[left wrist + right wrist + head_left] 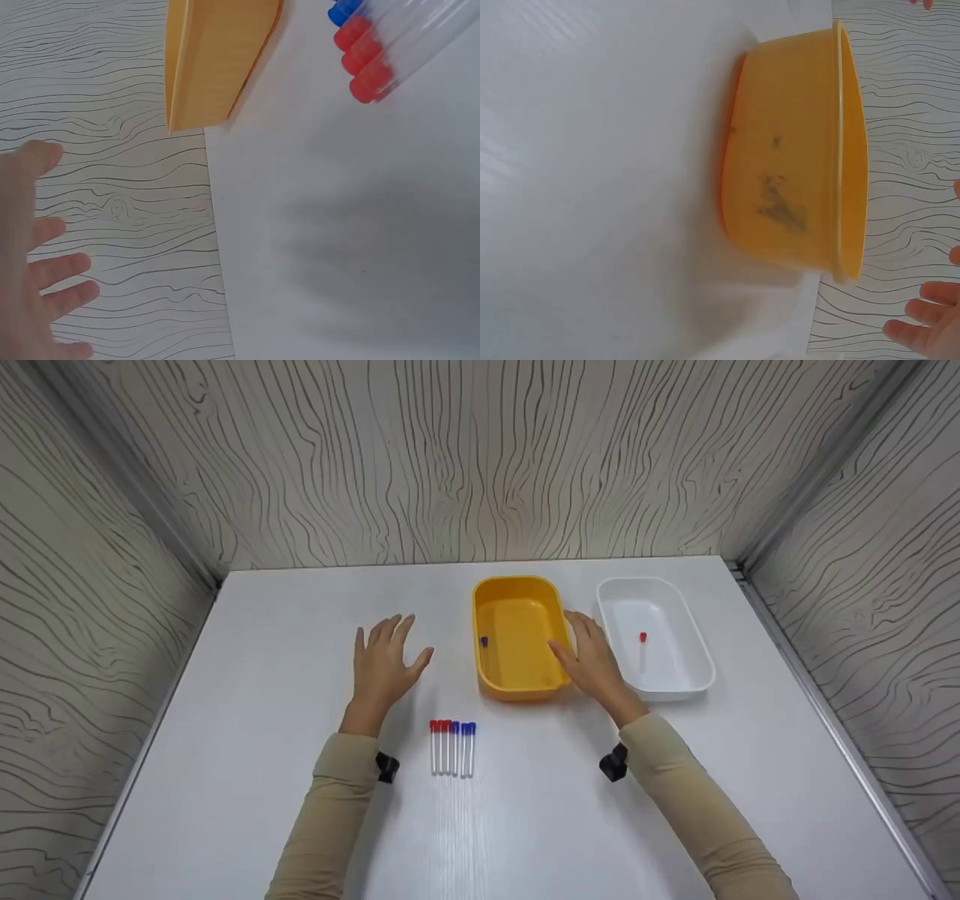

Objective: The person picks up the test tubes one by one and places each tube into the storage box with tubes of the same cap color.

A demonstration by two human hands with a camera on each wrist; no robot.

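My left hand (381, 667) hovers over the table left of the yellow bin (517, 694), fingers spread and holding nothing. My right hand (594, 664) is at the bin's right rim, with thumb and fingers apart and no object between them. Inside the yellow bin a tube with a dark blue cap (484, 642) lies along the left wall. In front of the bin is a row of several clear tubes (452, 750), red caps (440, 726) on the left and blue caps (463, 728) on the right.
Right of the yellow bin stands a white bin (671, 695), with one red-capped tube (643, 649) inside. Wood-grain panels (465, 465) enclose the white table (247, 780) at the back and both sides. A dark wrist device (613, 763) is on the right arm.
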